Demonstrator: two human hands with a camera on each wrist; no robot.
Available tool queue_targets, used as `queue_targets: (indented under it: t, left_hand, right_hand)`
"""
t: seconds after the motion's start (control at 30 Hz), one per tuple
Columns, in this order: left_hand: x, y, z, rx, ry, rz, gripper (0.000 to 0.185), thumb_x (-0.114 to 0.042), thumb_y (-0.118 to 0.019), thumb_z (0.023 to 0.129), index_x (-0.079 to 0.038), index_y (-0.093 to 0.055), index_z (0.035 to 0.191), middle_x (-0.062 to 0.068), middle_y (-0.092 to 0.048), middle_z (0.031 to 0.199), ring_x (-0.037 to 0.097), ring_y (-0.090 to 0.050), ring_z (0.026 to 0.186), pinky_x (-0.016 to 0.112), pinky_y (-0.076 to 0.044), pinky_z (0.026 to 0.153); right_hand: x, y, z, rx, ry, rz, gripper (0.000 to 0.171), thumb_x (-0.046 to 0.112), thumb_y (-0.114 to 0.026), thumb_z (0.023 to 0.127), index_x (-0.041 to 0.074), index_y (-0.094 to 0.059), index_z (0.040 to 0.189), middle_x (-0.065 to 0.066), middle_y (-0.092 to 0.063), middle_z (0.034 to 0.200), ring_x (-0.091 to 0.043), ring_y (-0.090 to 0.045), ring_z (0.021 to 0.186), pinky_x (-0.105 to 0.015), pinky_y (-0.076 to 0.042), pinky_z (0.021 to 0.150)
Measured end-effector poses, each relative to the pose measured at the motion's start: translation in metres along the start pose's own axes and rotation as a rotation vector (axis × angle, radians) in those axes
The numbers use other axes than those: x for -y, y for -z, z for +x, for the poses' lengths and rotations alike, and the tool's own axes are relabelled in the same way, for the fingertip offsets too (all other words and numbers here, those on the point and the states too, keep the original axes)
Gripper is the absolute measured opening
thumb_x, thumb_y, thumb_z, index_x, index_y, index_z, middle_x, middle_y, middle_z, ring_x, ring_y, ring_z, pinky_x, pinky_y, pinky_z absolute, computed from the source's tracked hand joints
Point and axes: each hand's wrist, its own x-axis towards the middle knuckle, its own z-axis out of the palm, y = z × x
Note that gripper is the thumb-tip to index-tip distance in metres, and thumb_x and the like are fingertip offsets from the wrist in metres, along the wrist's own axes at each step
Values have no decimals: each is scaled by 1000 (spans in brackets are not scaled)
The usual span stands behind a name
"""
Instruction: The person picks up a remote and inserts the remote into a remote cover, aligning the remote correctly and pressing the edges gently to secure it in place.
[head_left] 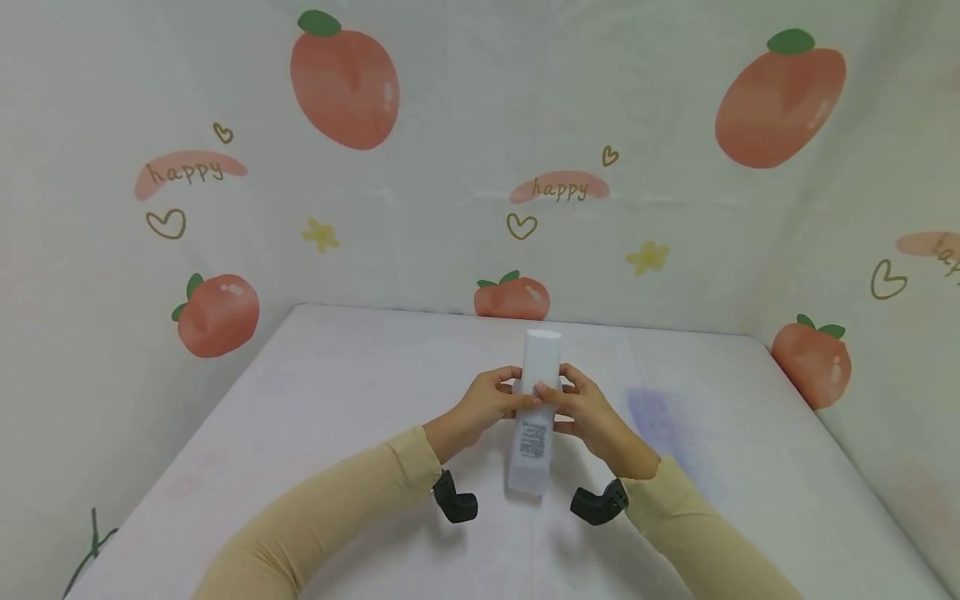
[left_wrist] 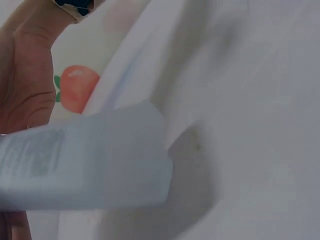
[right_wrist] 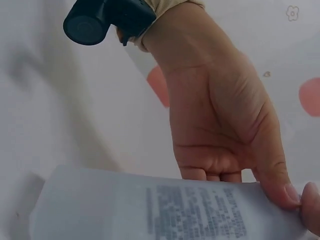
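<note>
A tall frosted white bottle (head_left: pixel 534 433) with small printed text lies lengthwise away from me over the middle of the table, its white cap (head_left: pixel 542 348) at the far end. My left hand (head_left: pixel 516 392) grips its upper part from the left, fingers curled round it. From the other side my right hand (head_left: pixel 561 397) grips the same part, with its thumb on top. In the left wrist view the bottle's flat bottom end (left_wrist: pixel 115 160) fills the lower left. The right wrist view shows the bottle's printed side (right_wrist: pixel 190 210) with a thumb pressed on it.
A white cloth covers the table (head_left: pixel 337 400), with a faint purple stain (head_left: pixel 660 417) right of the hands. Fabric walls printed with peaches (head_left: pixel 345 83) close in the back and both sides. A green cable (head_left: pixel 90 546) hangs at the lower left edge.
</note>
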Motion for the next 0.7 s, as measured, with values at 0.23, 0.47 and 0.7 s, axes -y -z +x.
queue_targets:
  t: [0.23,0.47,0.7]
  left_hand:
    - [0,1,0,-89,-3,-131,42,-14,-73,87,-6,-58,124,12,-69,112,16,-66,90,36,-53,88]
    - [-6,0,0,-90,9,-114,46,-21,-73,88,-9,-56,129,13,-67,116,17,-66,92,37,-54,85]
    - [-10,2,2,-74,21,-62,50,-26,-73,88,-9,-57,131,12,-69,106,17,-68,82,37,-57,80]
  right_hand:
    - [-6,1,0,-21,-42,123,56,27,-54,100,0,-29,142,-20,-47,135,-32,-54,120,-51,-41,106]
    - [-16,-11,5,-181,21,178,11,20,-56,99,9,-55,94,3,-59,97,-11,-61,91,-41,-49,96]
    - [-13,-21,9,-353,29,281,16,18,-54,100,9,-54,87,6,-58,88,-9,-57,84,-30,-42,87]
